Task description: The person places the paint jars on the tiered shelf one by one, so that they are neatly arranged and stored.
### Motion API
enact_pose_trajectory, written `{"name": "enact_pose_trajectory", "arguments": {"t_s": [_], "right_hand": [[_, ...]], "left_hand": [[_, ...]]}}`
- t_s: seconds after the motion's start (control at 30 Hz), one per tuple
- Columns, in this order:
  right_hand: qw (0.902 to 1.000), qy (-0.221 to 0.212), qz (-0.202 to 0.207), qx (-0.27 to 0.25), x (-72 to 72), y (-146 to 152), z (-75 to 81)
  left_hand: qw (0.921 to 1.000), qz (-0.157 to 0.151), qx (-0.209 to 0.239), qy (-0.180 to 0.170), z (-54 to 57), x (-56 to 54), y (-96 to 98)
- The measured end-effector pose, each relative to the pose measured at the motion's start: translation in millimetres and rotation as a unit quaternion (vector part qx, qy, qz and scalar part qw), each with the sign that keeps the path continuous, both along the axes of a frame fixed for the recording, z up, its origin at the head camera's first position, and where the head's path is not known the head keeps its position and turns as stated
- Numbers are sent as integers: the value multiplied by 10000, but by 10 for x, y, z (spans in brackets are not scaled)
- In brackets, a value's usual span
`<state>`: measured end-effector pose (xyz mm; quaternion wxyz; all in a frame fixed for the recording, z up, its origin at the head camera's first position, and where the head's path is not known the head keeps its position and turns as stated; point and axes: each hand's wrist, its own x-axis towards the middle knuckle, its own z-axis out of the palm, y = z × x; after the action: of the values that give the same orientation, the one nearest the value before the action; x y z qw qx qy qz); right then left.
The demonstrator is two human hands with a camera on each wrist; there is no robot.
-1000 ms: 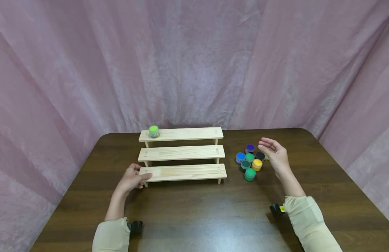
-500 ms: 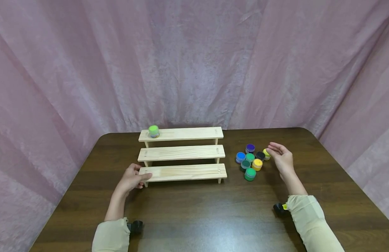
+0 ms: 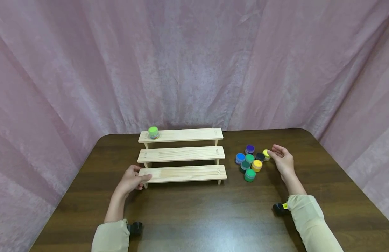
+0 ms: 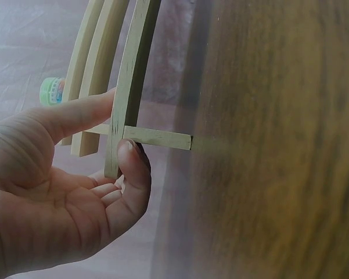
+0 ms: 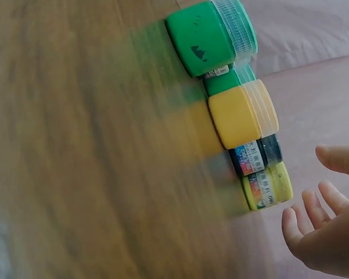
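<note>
My left hand [image 3: 131, 180] grips the left end of the lowest tier of a pale wooden three-tier stand [image 3: 185, 173], thumb on top and fingers curled beneath, as the left wrist view shows. A light green paint jar [image 3: 153, 132] sits at the left of the top tier. On the right, my right hand [image 3: 282, 161] hovers just beside a yellow paint jar [image 3: 266, 155], its fingers loosely bent and holding nothing. In the right wrist view a gap shows between the fingertips and that jar.
Left of the yellow jar cluster a black jar [image 3: 259, 156], an orange-yellow jar [image 3: 256, 165], a purple jar [image 3: 249, 149], a blue jar [image 3: 240, 158] and several green ones [image 3: 249, 175]. They stand on the dark wooden table [image 3: 182, 217]. A pink curtain [image 3: 194, 63] hangs behind.
My right hand has moved to the right and slightly nearer me, from over the black jar to beside the yellow jar, uncovering it. The left hand keeps its grip on the stand.
</note>
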<state>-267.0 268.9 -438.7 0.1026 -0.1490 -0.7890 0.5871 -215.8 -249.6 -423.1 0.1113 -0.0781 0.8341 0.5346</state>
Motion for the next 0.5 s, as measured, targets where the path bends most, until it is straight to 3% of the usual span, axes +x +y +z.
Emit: {"name": "enact_pose_trajectory", "arguments": {"t_s": [0.5], "right_hand": [[9970,-507,541,219,-59,31,-129]], "left_hand": [[10000,36,-11,28,-6,11,7]]}}
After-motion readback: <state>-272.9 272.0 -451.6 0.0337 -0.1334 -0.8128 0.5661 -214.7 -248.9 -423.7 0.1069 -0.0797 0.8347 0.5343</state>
